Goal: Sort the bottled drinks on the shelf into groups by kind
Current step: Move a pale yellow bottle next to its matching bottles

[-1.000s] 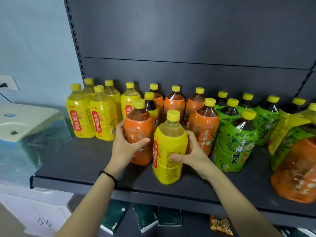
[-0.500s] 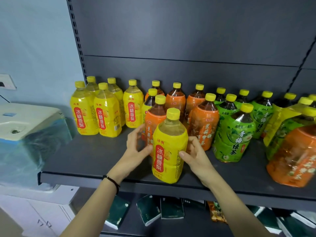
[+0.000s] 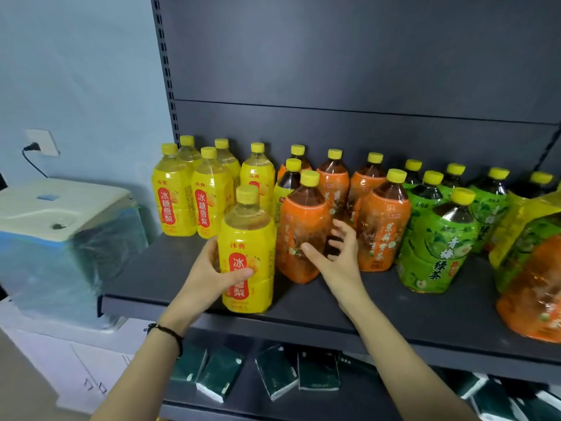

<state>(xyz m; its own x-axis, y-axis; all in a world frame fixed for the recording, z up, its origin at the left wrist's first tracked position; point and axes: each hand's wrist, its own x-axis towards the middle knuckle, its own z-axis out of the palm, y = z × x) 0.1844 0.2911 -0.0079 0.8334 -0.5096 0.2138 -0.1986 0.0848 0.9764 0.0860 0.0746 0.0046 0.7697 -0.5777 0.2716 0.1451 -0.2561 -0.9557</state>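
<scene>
Nearest, on the lower shelf at 6 o'clock, lie flat dark green packets (image 3: 274, 375) with white edges. Above them, a thin dark bracelet (image 3: 167, 331) circles the left wrist.

The left grip (image 3: 209, 275) is wrapped round the yellow bottle (image 3: 252, 238) from its 8 o'clock side, with the thumb pressed across the red label. This bottle stands upright near the front edge of the shelf (image 3: 394, 302), its long axis vertical and its yellow cap at 12 o'clock. It is clear plastic with a glossy yellow wrap, a ribbed waist and pale liquid in the rounded shoulder.

At its 3 o'clock, the right grip (image 3: 337, 259) is spread and holds nothing, its fingers loosely bent. The thumb tip lies over the front orange bottle (image 3: 303, 220); I cannot tell whether it touches. That bottle is upright just beside the yellow one, with dark tea above a shiny orange wrap.

Further toward 3 o'clock stands a green-wrapped bottle (image 3: 437, 247), and a large orange and green one (image 3: 534, 268) leans at the frame's edge.

Behind, at 11 o'clock, a cluster of yellow bottles (image 3: 174, 202) stands upright; at 1 o'clock are more orange bottles (image 3: 384, 223), then green ones.

The shelf is matt dark grey metal. Far out at 9 o'clock sits a white appliance (image 3: 60, 214) under clear plastic film.
</scene>
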